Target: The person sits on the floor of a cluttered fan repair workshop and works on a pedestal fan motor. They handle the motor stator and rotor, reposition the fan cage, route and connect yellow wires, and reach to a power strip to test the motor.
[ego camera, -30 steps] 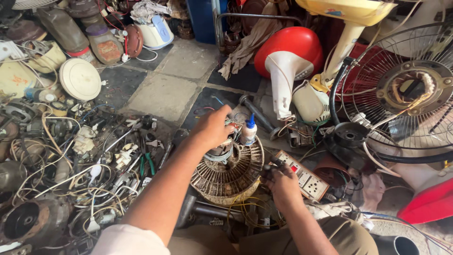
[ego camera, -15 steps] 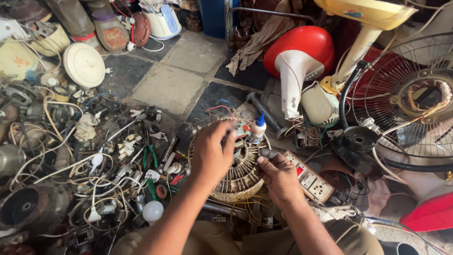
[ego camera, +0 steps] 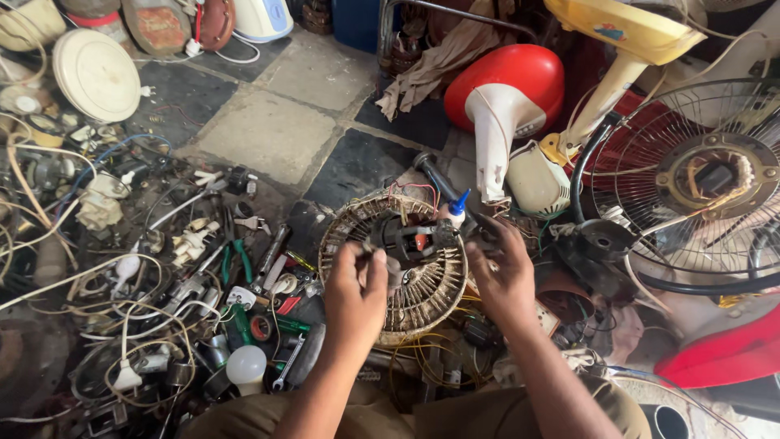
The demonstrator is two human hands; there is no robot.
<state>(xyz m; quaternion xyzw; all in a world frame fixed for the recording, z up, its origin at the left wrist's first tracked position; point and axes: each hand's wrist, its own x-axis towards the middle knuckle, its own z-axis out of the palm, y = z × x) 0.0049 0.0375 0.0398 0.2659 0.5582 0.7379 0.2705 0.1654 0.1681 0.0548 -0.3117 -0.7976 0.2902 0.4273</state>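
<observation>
left hand (ego camera: 357, 289) pinches a small part (too small to tell) at the near rim of the round fan motor housing (ego camera: 396, 268), which sits btwn both hands. right hand (ego camera: 504, 272) grips its right edge, fingers curled. beyond the hands: a blue-tipped bottle (ego camera: 457, 208), then a red fan base (ego camera: 508, 85).

Before us, at the middle, stands the round slatted metal fan grille (ego camera: 422, 289), with the dark fan motor (ego camera: 410, 240) in it. Our left hand (ego camera: 357, 297) lies on the grille's left part and our right hand (ego camera: 505, 276) on its right edge. A small white bottle with a blue tip (ego camera: 455, 211) stands just behind the motor. Left of the grille lies a heap of tools and tangled white wires (ego camera: 146, 276), with a white light bulb (ego camera: 247, 366) at its near edge. Behind the grille to the right lies the red-and-white fan base (ego camera: 504, 97). Far right stands the round wire fan guard (ego camera: 691, 187).
</observation>
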